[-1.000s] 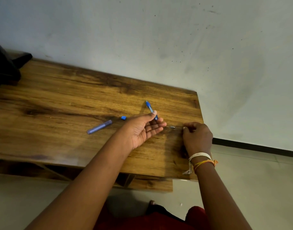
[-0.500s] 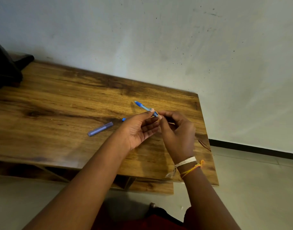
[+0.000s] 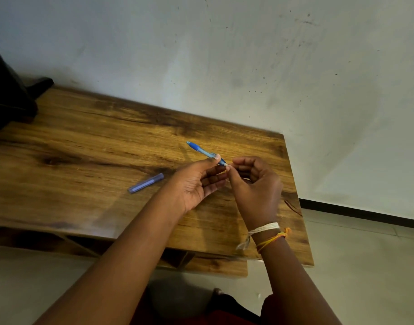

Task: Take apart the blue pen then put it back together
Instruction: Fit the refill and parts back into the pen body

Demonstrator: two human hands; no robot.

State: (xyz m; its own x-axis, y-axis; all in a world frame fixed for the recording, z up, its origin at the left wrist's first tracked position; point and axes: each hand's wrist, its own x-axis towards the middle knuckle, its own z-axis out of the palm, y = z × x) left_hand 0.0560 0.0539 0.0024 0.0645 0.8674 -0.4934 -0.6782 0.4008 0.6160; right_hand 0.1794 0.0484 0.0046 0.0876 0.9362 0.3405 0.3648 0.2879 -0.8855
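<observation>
The blue pen (image 3: 204, 152) is held above the desk (image 3: 88, 146), slanting up and away to the left. The left hand (image 3: 196, 181) pinches its near end between thumb and fingers. The right hand (image 3: 254, 184), fingers curled shut, meets that same end; what it grips is too small to tell. A translucent blue barrel piece (image 3: 146, 183) lies on the desk, left of the hands.

The brown wooden table (image 3: 88, 141) had a smooth, faintly glossy grained top. The blue pen barrel (image 3: 204, 152) looked like shiny translucent plastic, as did the violet tube-shaped pen piece (image 3: 145, 183). Twisted white and orange thread bands (image 3: 269, 233) looked fibrous and matt.
</observation>
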